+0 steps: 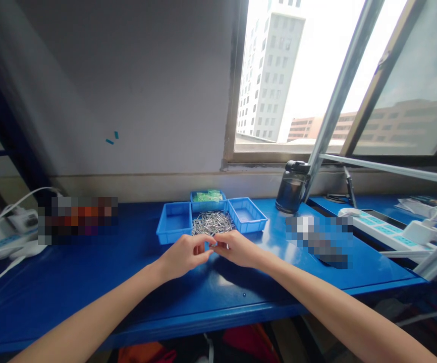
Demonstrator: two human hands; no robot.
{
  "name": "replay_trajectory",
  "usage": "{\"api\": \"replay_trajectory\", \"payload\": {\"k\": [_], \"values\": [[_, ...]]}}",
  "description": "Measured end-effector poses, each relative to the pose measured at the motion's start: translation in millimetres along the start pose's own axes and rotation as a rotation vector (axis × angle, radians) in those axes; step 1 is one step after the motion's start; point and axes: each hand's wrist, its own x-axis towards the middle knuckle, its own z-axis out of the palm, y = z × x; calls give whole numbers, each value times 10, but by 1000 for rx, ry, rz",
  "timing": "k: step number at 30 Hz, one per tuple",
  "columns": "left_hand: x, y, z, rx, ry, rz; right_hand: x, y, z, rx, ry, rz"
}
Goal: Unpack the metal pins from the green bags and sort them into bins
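Note:
My left hand (pixel 186 255) and my right hand (pixel 238 248) meet fingertip to fingertip above the front of a pile of small metal pins or screws (pixel 214 221). Both are closed in a pinch. Something tiny and shiny seems to be between the fingertips, too small to name. Left of the pile is a blue plastic bin (pixel 173 236), its visible inside bare. To the right sits another blue bin (pixel 254 227). Behind the pile stands a smaller blue bin (pixel 208 206) with green packets (pixel 208 195) in it.
The blue table (pixel 135 302) runs along a wall under a window. A dark bottle (pixel 291 187) stands at the back right. Power strips (pixel 387 232) lie to the right, with white cables (pixel 10 257) at far left. Blurred items lie on both sides.

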Motion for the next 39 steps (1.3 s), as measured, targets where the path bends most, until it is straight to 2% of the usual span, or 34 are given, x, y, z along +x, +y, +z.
{"api": "replay_trajectory", "payload": {"k": [5, 12, 16, 19, 26, 33, 39], "values": [[-4, 1, -9, 8, -5, 3, 0, -11, -10, 31, -8, 52], [29, -24, -79, 173, 143, -73, -2, -4, -73, -61, 78, 15], [24, -14, -49, 213, 32, -83, -14, -22, -78, -116, 104, -60], [17, 3, -20, 195, -29, -85, -18, -44, -68, -132, 70, -77], [30, -29, -23, 91, 98, -98, -3, -57, -59, -120, 42, -12], [20, 33, -23, -120, 52, -63, 7, -22, -28, 19, 23, 32], [8, 56, -86, -64, 181, -38, 19, -65, -64, 31, 43, 33]]}}
